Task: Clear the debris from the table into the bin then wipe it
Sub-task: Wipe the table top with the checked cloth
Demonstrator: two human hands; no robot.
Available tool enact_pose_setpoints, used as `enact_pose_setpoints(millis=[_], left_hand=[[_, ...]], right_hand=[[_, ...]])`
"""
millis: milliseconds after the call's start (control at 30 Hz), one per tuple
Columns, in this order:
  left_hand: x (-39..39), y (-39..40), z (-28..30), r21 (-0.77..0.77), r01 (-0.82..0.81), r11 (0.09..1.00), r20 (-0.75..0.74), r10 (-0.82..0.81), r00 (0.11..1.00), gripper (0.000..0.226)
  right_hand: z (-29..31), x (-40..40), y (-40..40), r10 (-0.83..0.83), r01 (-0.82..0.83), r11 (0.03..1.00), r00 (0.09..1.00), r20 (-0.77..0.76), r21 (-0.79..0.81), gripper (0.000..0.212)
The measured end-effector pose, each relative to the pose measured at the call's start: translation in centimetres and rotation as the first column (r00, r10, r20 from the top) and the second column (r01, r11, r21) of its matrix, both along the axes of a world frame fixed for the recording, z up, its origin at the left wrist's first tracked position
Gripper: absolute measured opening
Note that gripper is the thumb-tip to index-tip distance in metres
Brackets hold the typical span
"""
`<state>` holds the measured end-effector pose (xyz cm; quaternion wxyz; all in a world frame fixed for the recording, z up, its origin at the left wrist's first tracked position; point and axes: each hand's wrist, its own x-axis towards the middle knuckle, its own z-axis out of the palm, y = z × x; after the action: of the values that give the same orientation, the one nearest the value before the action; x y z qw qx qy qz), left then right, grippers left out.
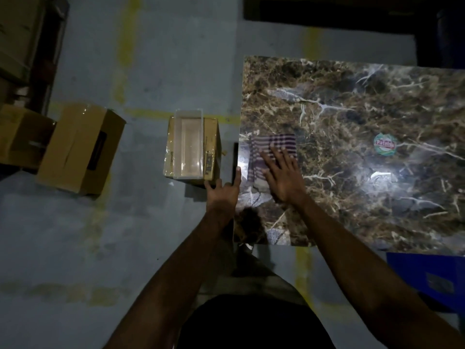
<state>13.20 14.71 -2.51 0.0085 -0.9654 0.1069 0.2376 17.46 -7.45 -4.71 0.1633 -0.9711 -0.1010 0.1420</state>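
Dim concrete flooring with faded yellow lines surrounded a dark marble-patterned tabletop (pixel 352 117), seen from above by the head camera. On the tabletop, near its left edge, lay a folded purple-and-white striped cloth (pixel 271 149). The right hand (pixel 281 176) rested flat on the cloth with fingers spread and straight, pressing it against the surface in what appeared to be a wiping posture. The left hand (pixel 224 190) sat at the left edge of the tabletop, fingers loosely extended and holding nothing, one finger lying along the rim; it seemed to steady the edge or stand ready to catch swept material. Just beside that edge, on the floor, a clear plastic bin (pixel 189 144) stood on top of a cardboard box (pixel 210 147); its contents could not be made out in the low light. A round green-and-red label or lid (pixel 385 144) lay on the tabletop, well apart from the cloth, and a bright glare patch (pixel 382 175) nearby may have hidden a further small item. Judged from this layout, the clearing stage was largely but perhaps not wholly finished, since the round item was not yet in the bin, and wiping covered only the left portion, with most of the surface left to do. Other cardboard boxes (pixel 80 147) lay on the floor farther left, and a blue object (pixel 427 278) showed below the tabletop at lower right.
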Motion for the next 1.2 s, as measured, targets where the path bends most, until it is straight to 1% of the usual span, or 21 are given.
enact_pose_setpoints(millis=[33,67,133,200,267,333,400,433,467,500,567,633,700,800,867,933,967,1000,1133,1200], left_hand=[[0.1,-0.1,0.1,-0.005,-0.004,1.000,-0.019,0.004,1.000,0.098],[0.1,-0.3,0.4,0.001,-0.015,1.000,-0.048,0.015,0.999,0.092],[0.1,-0.6,1.1,0.036,-0.035,0.999,-0.092,0.038,0.995,0.094],[0.2,-0.9,1.4,0.039,-0.062,0.997,-0.111,0.066,0.992,0.096],[0.2,-1.1,1.2,0.009,-0.084,0.996,-0.120,0.085,0.989,0.089],[0.2,-1.2,0.9,-0.014,-0.102,0.995,-0.107,0.100,0.989,0.086],[0.0,-1.2,0.8,-0.015,-0.112,0.994,-0.073,0.110,0.991,0.095],[-0.1,-1.2,0.8,-0.008,-0.109,0.994,-0.059,0.108,0.992,0.102],[-0.3,-1.3,1.0,0.002,-0.106,0.994,-0.048,0.106,0.993,0.105],[-0.6,-1.5,1.2,0.012,-0.100,0.995,-0.038,0.100,0.994,0.104],[-1.0,-1.6,1.5,0.025,-0.079,0.997,-0.007,0.079,0.997,0.093],[-1.4,-1.6,1.7,0.040,-0.055,0.998,0.033,0.054,0.998,0.090],[-1.6,-1.4,1.6,0.012,-0.018,1.000,0.048,0.017,0.999,0.096],[-2.1,-1.0,0.9,-0.088,0.036,0.995,0.042,-0.032,0.999,0.101],[-2.6,-0.7,1.0,-0.089,0.055,0.995,-0.016,-0.056,0.998,0.118],[-3.3,-0.4,1.4,-0.068,0.082,0.994,-0.103,-0.089,0.991,0.143],[-3.6,-0.4,1.7,-0.052,0.090,0.995,-0.126,-0.096,0.987,0.151],[-3.9,-0.5,2.1,-0.033,0.095,0.995,-0.132,-0.098,0.986,0.154],[-4.7,-1.2,2.1,0.043,0.102,0.994,-0.051,-0.100,0.994,0.149],[-4.9,-1.5,2.0,0.088,0.102,0.991,-0.058,-0.097,0.994,0.149]], right_hand=[[-0.1,1.1,0.3,-0.063,0.063,0.998,0.998,0.007,-0.008,0.058],[-0.2,2.1,0.9,-0.122,0.122,0.992,0.992,0.010,-0.018,0.059],[-0.4,3.1,2.8,-0.186,0.186,0.982,0.983,-0.002,-0.031,0.061],[-0.5,2.0,4.1,-0.128,0.128,0.992,0.992,-0.011,-0.024,0.061],[-0.7,-0.9,3.9,-0.001,0.001,1.000,1.000,0.030,0.000,0.059],[-0.7,-4.2,2.7,0.087,-0.087,0.996,0.995,0.040,0.006,0.057],[-0.8,-6.7,0.8,0.123,-0.123,0.992,0.992,0.038,0.003,0.056],[-0.8,-7.5,-0.4,0.115,-0.115,0.993,0.993,0.026,0.003,0.056],[-0.5,-8.0,-1.4,0.079,-0.079,0.997,0.997,0.019,-0.003,0.056],[-0.4,-8.0,-2.2,0.018,-0.018,1.000,1.000,0.025,-0.007,0.057],[0.0,-6.8,-2.0,-0.119,0.119,0.993,0.993,0.027,-0.020,0.059],[-0.2,-5.5,-0.3,-0.197,0.197,0.980,0.980,0.004,0.003,0.061],[-0.5,-5.2,1.8,-0.179,0.179,0.983,0.984,0.004,0.034,0.061],[-1.1,-8.0,2.1,-0.021,0.018,0.999,0.998,0.058,0.046,0.059],[-0.9,-10.7,0.5,0.043,-0.047,0.998,0.997,0.064,0.051,0.058],[-0.8,-12.9,-1.7,0.028,-0.032,0.998,0.998,0.063,0.052,0.057],[-0.6,-13.5,-2.7,0.004,-0.007,0.999,0.998,0.066,0.047,0.056],[-0.5,-13.5,-3.4,-0.025,0.022,0.999,0.997,0.073,0.042,0.057],[-1.1,-11.0,-2.1,-0.152,0.151,0.988,0.984,0.089,0.021,0.057],[-1.8,-10.0,-0.3,-0.172,0.171,0.985,0.979,0.109,0.011,0.059]])
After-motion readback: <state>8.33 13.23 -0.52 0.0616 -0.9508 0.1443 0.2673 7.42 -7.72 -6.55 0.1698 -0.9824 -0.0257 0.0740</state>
